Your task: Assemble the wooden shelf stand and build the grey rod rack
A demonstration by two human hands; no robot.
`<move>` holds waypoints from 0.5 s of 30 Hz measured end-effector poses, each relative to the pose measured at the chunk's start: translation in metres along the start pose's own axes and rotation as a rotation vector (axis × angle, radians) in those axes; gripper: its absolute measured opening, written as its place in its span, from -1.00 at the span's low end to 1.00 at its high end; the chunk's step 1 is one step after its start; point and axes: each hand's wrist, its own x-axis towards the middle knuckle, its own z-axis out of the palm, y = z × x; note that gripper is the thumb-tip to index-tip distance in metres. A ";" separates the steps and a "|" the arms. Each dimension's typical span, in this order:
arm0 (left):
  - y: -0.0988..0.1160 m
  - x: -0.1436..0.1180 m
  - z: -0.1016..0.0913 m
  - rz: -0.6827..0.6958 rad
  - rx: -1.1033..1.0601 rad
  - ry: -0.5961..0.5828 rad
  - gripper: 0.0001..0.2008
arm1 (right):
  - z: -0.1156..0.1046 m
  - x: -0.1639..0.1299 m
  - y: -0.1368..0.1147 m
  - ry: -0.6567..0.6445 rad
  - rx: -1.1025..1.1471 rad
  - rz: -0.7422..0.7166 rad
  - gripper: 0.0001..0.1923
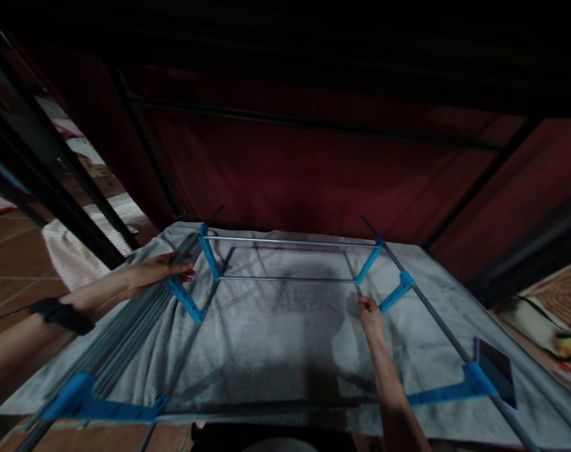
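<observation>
A frame of thin grey metal tubes and blue plastic connectors lies across a grey blanket. My left hand [175, 269] rests over the frame's left side, at the upper end of a blue connector [186, 300], its fingers stretched out and apart. Beneath and beside it runs a bundle of loose metal tubes [130, 333]. My right hand [371, 317] is closed around the inner right metal tube [350, 266], just below a small blue connector [368, 265]. Another blue connector [397, 291] angles outward beside that hand to the outer right tube [440, 320].
The grey blanket [285, 339] covers a low surface. A phone [496, 371] lies on it at the right. Dark posts and a red panel [304, 176] stand behind. Striped cloth [78, 251] hangs at the left over a tiled floor [7, 263]. A pale bag [533, 323] is at the far right.
</observation>
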 end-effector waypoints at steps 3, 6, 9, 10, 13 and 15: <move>-0.008 -0.006 -0.001 -0.018 -0.098 -0.012 -0.32 | -0.007 -0.011 0.014 0.065 0.003 0.043 -0.70; -0.016 -0.005 -0.003 0.002 -0.027 -0.002 -0.34 | -0.018 -0.023 0.034 0.238 -0.014 0.071 -0.63; -0.021 0.001 -0.004 -0.002 -0.076 -0.023 -0.40 | -0.027 -0.020 0.042 0.361 -0.020 0.037 -0.49; -0.023 0.003 -0.004 -0.002 -0.097 -0.029 -0.43 | -0.029 -0.016 0.042 0.337 -0.011 0.017 -0.47; -0.023 0.008 -0.003 -0.007 -0.084 -0.010 -0.51 | -0.031 -0.002 0.035 0.190 0.038 -0.029 -0.49; -0.020 0.009 -0.001 -0.006 -0.090 0.004 -0.53 | -0.031 0.005 0.029 0.143 0.045 -0.033 -0.54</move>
